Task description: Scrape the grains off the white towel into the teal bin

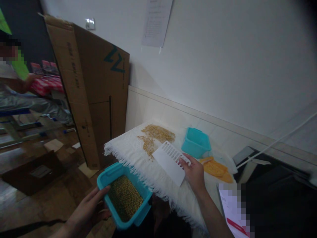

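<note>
My left hand (90,206) grips the near side of a teal plastic tub (138,216) full of yellow beans, held below the fringed edge of a white cloth (138,158). My right hand (194,173) holds a flat white plastic scraper (169,162) with a slotted end over the cloth. Loose beans (156,135) lie in a small heap on the far part of the cloth.
An empty teal tub (196,142) sits at the back by the wall, with an orange cloth (215,168) beside it. A tall cardboard box (94,89) leans at the left. Another person (15,72) is at far left. A white cable (279,140) and papers (232,211) are at the right.
</note>
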The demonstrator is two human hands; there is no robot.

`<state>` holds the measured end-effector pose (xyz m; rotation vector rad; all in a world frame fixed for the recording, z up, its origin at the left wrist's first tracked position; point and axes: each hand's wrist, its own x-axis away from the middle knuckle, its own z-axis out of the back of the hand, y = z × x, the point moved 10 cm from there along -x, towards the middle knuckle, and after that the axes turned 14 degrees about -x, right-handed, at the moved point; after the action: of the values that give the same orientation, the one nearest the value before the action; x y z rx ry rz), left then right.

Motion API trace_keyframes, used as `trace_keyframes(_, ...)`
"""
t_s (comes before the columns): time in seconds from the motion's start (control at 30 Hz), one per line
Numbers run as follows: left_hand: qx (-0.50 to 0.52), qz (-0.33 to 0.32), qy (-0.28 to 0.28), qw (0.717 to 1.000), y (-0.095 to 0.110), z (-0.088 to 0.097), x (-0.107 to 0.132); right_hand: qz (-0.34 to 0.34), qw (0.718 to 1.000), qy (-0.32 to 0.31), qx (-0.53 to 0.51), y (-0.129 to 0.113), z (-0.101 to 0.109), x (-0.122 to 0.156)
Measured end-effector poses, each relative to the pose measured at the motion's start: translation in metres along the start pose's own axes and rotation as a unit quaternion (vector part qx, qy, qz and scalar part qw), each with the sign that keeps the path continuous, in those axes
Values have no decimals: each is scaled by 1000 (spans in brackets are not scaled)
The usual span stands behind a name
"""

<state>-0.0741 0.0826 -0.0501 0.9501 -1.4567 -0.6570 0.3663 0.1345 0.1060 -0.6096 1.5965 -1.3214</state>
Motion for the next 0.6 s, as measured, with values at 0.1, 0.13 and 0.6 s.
trace_keyframes(0.1, 2, 2, -6, 1000, 1, -2, 1, -9, 1000, -27, 8, 0, -9, 2)
trace_keyframes(0.13, 2, 4, -4, 1000, 1, -2, 1, -13, 999, -34, 8, -1, -11, 3)
trace_keyframes(0.6, 10, 7, -6, 1000, 2, -1, 0, 2, 1000, -7, 19, -18, -11, 19)
